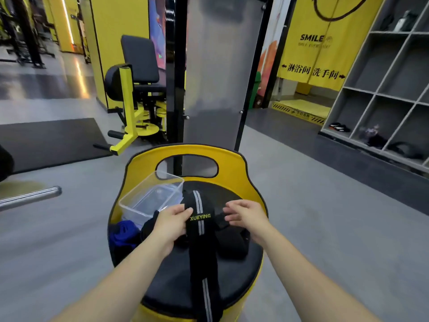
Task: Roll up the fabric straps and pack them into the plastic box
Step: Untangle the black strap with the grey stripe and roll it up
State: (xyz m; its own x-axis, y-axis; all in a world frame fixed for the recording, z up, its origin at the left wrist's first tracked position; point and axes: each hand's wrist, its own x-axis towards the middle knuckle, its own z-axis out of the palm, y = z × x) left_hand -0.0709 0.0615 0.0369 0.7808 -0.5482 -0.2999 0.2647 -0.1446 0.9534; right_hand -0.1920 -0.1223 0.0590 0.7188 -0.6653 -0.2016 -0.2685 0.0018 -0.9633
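Two hands on black woven strap (200, 219), left grip (170, 223) pinching it, right grip (246, 218) loose, clear rectangular plastic box (148, 201) beside

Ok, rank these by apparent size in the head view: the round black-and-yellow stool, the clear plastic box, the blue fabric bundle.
1. Round black-and-yellow stool
2. Clear plastic box
3. Blue fabric bundle, partly hidden, so its full size is unsure

The black strap (201, 240) runs off the bottom edge. The left hand (171, 223) hides part of the clear plastic box (148, 196). The right hand (247, 219) is motion-blurred.
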